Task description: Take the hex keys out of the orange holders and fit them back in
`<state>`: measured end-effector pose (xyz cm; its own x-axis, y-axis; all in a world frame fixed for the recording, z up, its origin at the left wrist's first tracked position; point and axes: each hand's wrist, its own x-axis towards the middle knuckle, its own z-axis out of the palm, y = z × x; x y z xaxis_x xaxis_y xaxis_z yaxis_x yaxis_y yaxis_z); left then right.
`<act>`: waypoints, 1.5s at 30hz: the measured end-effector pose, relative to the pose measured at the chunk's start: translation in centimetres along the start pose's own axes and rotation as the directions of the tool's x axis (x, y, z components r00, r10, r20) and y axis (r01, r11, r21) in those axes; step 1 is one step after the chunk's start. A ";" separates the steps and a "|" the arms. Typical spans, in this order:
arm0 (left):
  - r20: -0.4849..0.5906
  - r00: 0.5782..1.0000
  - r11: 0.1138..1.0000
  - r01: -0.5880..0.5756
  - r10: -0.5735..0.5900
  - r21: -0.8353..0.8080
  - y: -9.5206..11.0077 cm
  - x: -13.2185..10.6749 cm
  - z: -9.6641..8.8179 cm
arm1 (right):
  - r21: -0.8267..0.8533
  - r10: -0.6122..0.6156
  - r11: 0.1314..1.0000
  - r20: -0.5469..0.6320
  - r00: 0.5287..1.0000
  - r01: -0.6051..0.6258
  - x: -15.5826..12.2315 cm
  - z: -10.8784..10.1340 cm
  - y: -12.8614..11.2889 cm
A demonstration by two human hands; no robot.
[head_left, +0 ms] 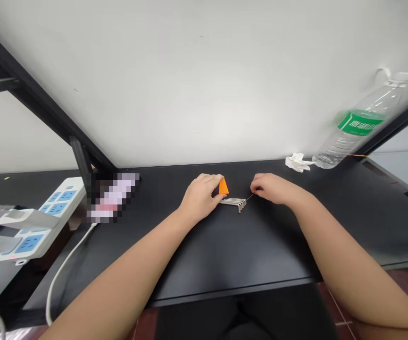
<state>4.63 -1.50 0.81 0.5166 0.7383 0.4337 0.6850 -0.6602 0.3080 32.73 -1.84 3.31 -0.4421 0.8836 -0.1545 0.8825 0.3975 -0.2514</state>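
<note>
My left hand [204, 193] is closed around an orange hex key holder [223, 187], part of which the fingers hide. Several silver L-shaped hex keys [237, 202] stick out of it to the right, side by side, their bent ends pointing down and towards me. To the right of the set, my right hand [265, 187] pinches the end of a thin hex key [249, 197], which runs down-left towards the others. Whether this thin key is seated in the holder, I cannot tell.
A clear plastic bottle [361, 122] with a green label leans by the wall, beside a crumpled white tissue [297, 162]. On the left lie a white power strip [53, 212] with plugs and a blurred-out device [115, 196] with a white cable [62, 269]. Black table [232, 259] beneath.
</note>
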 end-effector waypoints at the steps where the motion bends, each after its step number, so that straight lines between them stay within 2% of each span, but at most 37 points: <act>1: -0.001 1.000 1.000 0.004 -0.004 -0.002 0.0 0.0 0.0 | -0.031 0.058 0.998 0.016 0.998 -0.057 -0.2 -0.2 -0.1; 3: -0.001 1.000 1.000 0.008 -0.008 -0.004 -0.1 0.0 0.0 | -0.078 0.156 0.985 0.048 0.987 -0.152 -0.5 -0.5 -0.4; 5: 0.001 1.000 1.000 0.007 -0.007 -0.002 -0.1 0.0 0.0 | -0.102 0.200 0.976 0.067 0.978 -0.192 -0.6 -0.6 -0.8; 9: 0.010 1.000 1.000 0.005 -0.005 0.001 0.0 0.1 0.0 | -0.132 0.218 0.970 0.089 0.972 -0.205 -0.3 -0.5 -1.4; 12: 0.020 1.000 1.000 0.014 -0.014 0.007 0.0 0.1 -0.1 | -0.082 0.220 0.973 0.081 0.972 -0.214 -0.2 -0.3 -1.6; 15: 0.020 1.000 1.000 0.013 -0.013 0.006 0.1 0.2 -0.1 | 0.033 0.196 0.980 0.047 0.979 -0.198 -0.2 0.1 -1.3; 20: 0.014 1.000 1.000 0.003 -0.003 0.004 0.1 0.1 -0.2 | 0.146 0.088 0.985 0.035 0.995 -0.092 0.3 0.6 -1.0; 25: 0.025 1.000 1.000 0.019 -0.019 0.002 0.2 0.0 -0.3 | 0.048 0.018 0.999 -0.038 0.999 -0.016 0.4 1.0 -2.1; 29: 0.028 0.999 1.000 0.031 -0.030 -0.007 0.1 0.0 -0.2 | 0.055 -0.027 0.998 -0.024 0.999 0.029 0.1 0.9 -3.0; 34: 0.023 0.999 0.999 0.036 -0.036 -0.021 0.0 0.0 -0.1 | 0.114 0.083 0.991 -0.114 0.990 -0.069 0.1 0.5 -2.9; 39: 0.019 0.999 0.999 0.037 -0.037 -0.019 0.0 0.0 -0.1 | 0.116 0.003 0.993 -0.050 0.999 0.003 0.2 1.5 -4.4; 42: 0.019 0.999 0.999 0.040 -0.039 -0.026 0.0 0.0 -0.1 | 0.066 0.010 0.998 -0.072 0.997 -0.005 0.3 2.2 -5.7; 45: 0.015 0.999 0.999 0.039 -0.038 -0.027 -0.1 0.0 0.0 | 0.010 0.018 1.000 -0.079 0.997 -0.018 0.5 2.4 -5.9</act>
<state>4.54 -1.43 0.78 0.4972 0.7651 0.4091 0.6906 -0.6345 0.3471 26.92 -4.34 2.47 -0.4115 0.9076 -0.0828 0.8886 0.3794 -0.2577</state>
